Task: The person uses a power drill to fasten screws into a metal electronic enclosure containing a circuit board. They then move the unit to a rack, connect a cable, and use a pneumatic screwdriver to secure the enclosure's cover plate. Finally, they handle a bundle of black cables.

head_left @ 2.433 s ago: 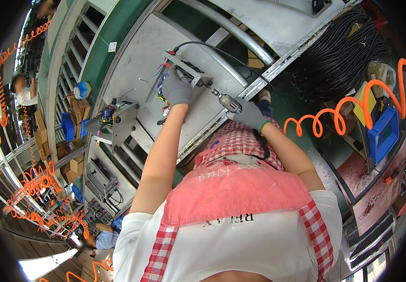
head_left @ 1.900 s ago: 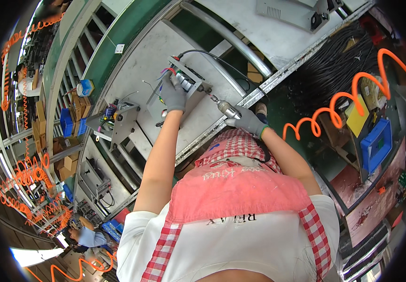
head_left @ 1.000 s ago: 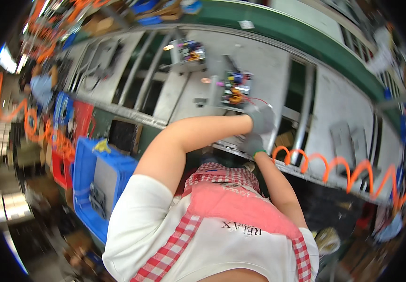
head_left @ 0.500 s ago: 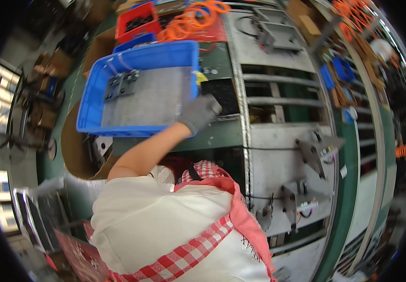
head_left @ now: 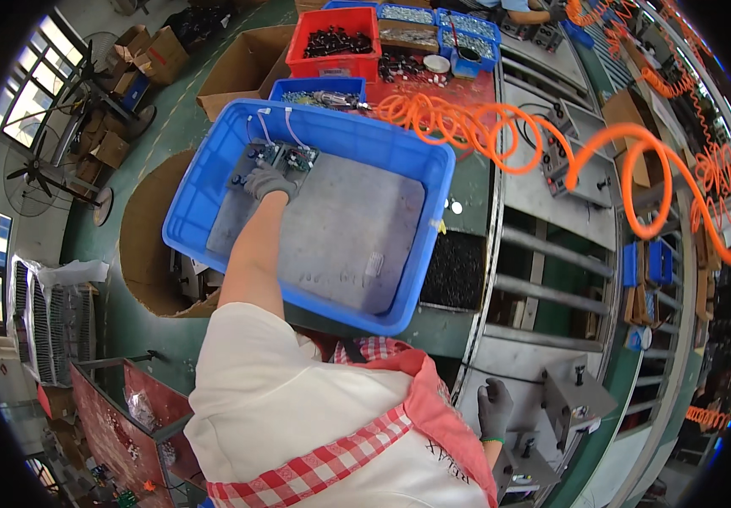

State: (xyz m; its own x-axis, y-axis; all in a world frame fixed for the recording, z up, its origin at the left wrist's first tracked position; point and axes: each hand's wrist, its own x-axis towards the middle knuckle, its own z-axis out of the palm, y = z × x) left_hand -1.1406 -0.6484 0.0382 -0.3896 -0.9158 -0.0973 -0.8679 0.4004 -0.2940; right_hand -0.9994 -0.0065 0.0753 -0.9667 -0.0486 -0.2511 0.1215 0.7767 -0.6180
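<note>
My left hand (head_left: 270, 182), in a grey glove, reaches into a large blue plastic bin (head_left: 427, 245). Its fingers stretch out over small circuit-board assemblies (head_left: 300, 158) in the bin's far left corner. Whether they grip one is hard to see. White cable ties hang over the bin's rim there. My right hand (head_left: 494, 408), gloved in grey too, is low on the right with fingers apart and nothing visible in it. It is beside a grey metal box (head_left: 575, 400) with a black knob, on the metal line.
Beyond the bin stand a red bin (head_left: 331, 68) of dark parts and a small blue bin (head_left: 319, 87). An orange coiled hose (head_left: 509, 140) crosses to the right. A black-filled tray (head_left: 452, 271) touches the bin's right side. Cardboard boxes (head_left: 158, 229) stand left. Another person's arm shows far right.
My left hand has moved from beside the bin's right edge to the boards at its far left. My right hand now shows more plainly by the metal box. The view has shifted.
</note>
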